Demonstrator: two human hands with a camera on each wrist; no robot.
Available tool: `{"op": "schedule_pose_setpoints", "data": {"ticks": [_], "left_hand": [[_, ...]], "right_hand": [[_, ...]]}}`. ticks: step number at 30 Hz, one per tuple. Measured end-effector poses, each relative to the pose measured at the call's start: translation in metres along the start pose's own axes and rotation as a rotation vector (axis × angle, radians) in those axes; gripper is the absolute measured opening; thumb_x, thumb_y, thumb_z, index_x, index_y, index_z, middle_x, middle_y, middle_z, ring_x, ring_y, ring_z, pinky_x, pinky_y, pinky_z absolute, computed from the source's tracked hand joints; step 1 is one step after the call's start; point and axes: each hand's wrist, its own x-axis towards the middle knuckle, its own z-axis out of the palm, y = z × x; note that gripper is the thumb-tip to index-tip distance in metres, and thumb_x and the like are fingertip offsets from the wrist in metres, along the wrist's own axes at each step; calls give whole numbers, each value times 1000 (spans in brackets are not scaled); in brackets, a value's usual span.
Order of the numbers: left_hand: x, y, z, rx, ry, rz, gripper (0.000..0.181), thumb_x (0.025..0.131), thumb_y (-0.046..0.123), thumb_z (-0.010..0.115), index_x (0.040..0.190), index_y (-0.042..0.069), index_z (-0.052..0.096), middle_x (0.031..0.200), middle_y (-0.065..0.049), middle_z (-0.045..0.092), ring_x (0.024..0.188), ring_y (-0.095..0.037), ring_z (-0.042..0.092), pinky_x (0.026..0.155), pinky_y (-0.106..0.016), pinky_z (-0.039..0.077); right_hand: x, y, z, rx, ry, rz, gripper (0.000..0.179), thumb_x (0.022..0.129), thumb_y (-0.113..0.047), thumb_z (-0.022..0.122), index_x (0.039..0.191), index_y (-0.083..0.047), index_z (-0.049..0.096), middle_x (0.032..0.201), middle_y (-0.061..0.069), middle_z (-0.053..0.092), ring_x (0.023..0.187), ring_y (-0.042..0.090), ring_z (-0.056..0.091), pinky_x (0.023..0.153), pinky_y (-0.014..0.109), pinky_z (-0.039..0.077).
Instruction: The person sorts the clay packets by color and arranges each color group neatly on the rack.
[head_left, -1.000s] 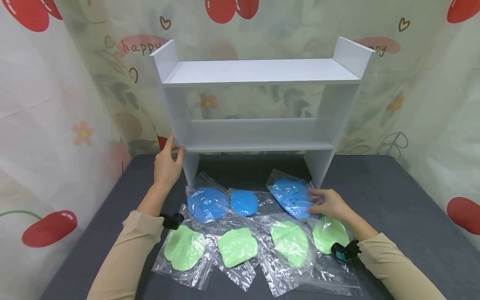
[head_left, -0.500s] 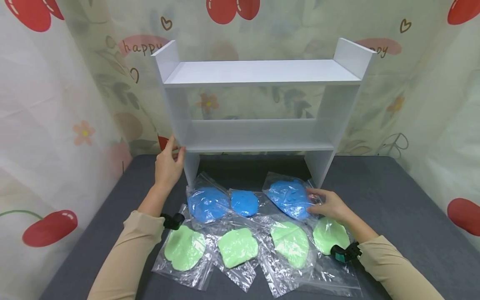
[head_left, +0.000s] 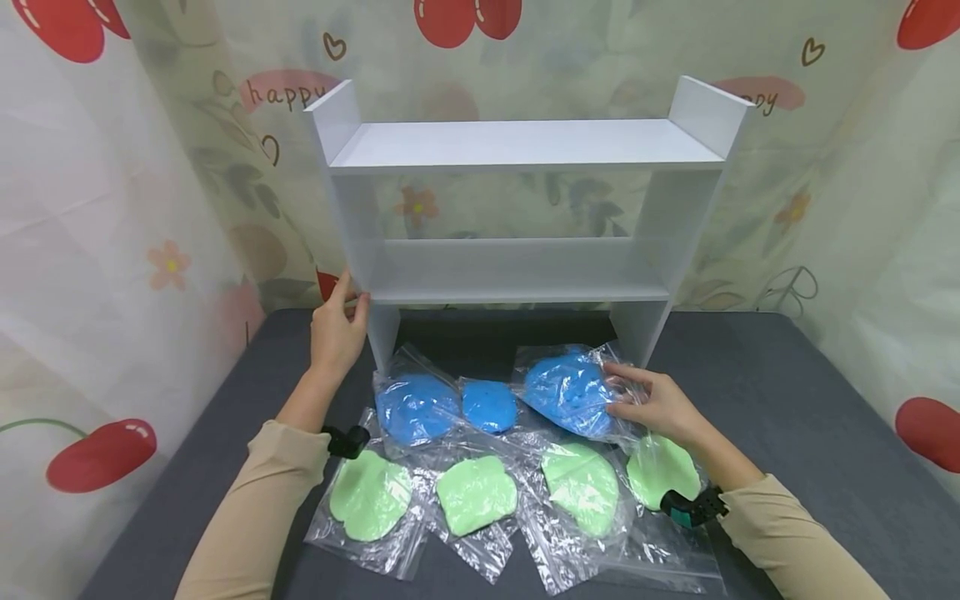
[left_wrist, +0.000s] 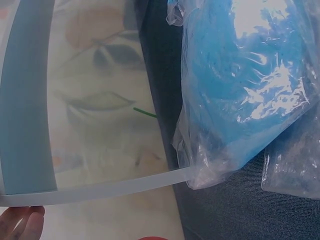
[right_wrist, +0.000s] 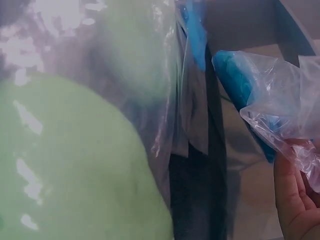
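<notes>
- Dark table (head_left: 765,392), printed cloth (head_left: 187,142) behind; white shelf (head_left: 517,143) stands on table.
- Right hand (head_left: 663,408): thumb and fingers pinch plastic of blue-filled bag (head_left: 566,392), near shelf's right foot, behind green-filled bags (head_left: 474,493).
- Left hand (head_left: 336,329): fingers touch shelf's left side; cannot tell whether they grip.

I'm remotely viewing pale fabric walls (head_left: 82,283) printed with red cherries (head_left: 101,456) and brown "happy" lettering (head_left: 287,94) (orange flowers (head_left: 168,265) too); they're hanging behind and beside a flat dark-grey table (head_left: 742,375).
</notes>
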Motion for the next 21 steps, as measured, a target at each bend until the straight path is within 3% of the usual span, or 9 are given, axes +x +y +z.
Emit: {"op": "schedule_pose_setpoints", "data": {"ticks": [9, 21], "left_hand": [[1, 2, -1, 10, 1, -3, 50, 96, 14, 50, 144, 13, 37, 115, -26, 63, 93, -40, 67, 78, -50, 55], [6, 4, 1, -18, 19, 19, 39, 94, 8, 51, 131, -2, 49, 118, -27, 60, 105, -39, 63, 85, -48, 54]], "right_hand": [[-1, -20, -1, 59, 12, -17, 65, 82, -18, 71, 140, -9, 43, 132, 22, 54, 93, -2, 61, 71, 20, 55], [-2, -40, 3, 57, 20, -96, 61, 82, -12, 71, 138, -6, 46, 127, 21, 57, 88, -3, 61, 70, 21, 55]]}}
